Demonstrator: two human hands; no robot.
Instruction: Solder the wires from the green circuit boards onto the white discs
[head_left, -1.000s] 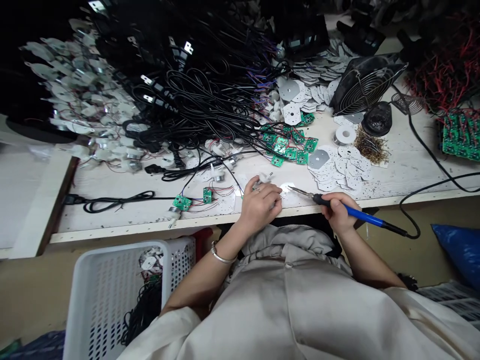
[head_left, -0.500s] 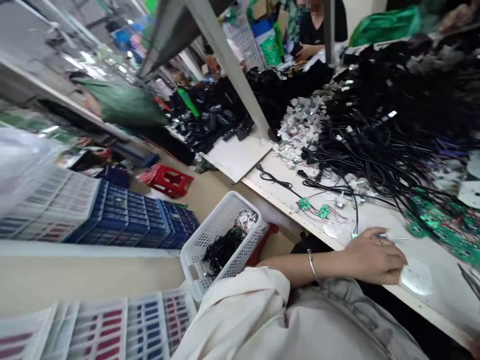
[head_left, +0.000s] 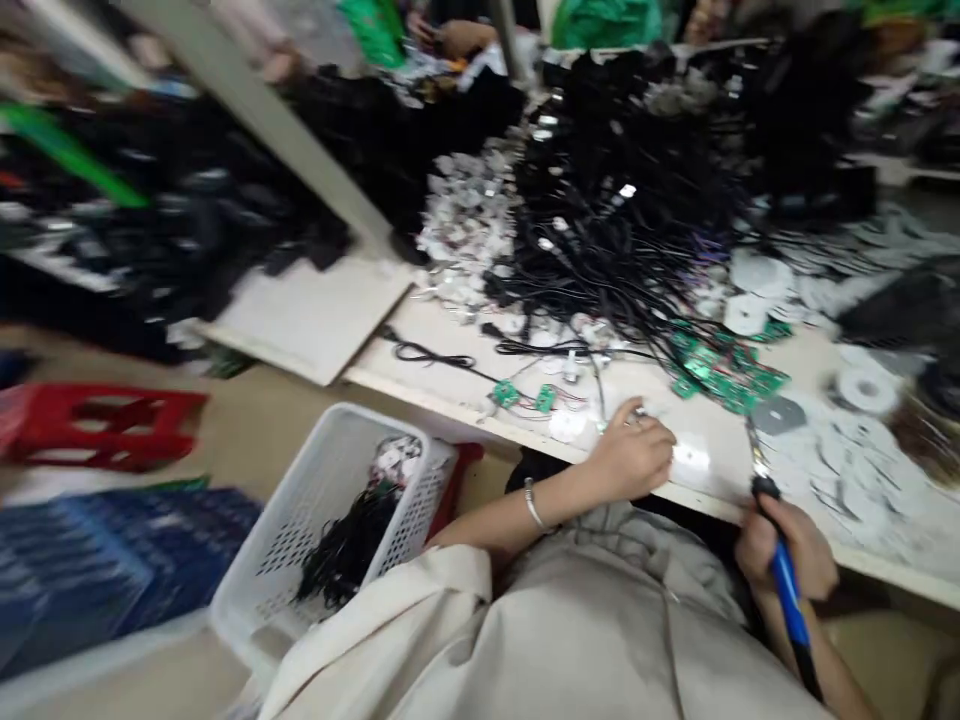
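My left hand point(head_left: 631, 458), with a ring and a bracelet, rests at the table's front edge with its fingers curled. Whatever lies in them, if anything, is hidden. Beside it a black cable point(head_left: 599, 385) reaches down to the fingertips. My right hand point(head_left: 795, 550) grips a soldering iron point(head_left: 785, 580) by its blue and black handle, metal tip pointing away over the table. Just beyond that tip lie a grey disc point(head_left: 780, 415) and a pile of green circuit boards point(head_left: 724, 370). Left of my left hand are two small green boards point(head_left: 505, 394) with thin wires.
A heap of black cables point(head_left: 600, 240) and a pile of small white parts point(head_left: 469, 215) fill the table's back. White discs point(head_left: 855, 460) are spread on the right. On the floor at left stand a white basket point(head_left: 277, 540) with cables and a red stool point(head_left: 112, 425).
The view has swung to the right and down, bringing my right hand with the soldering iron into sight. My left hand stays at the table edge, fingers still curled.
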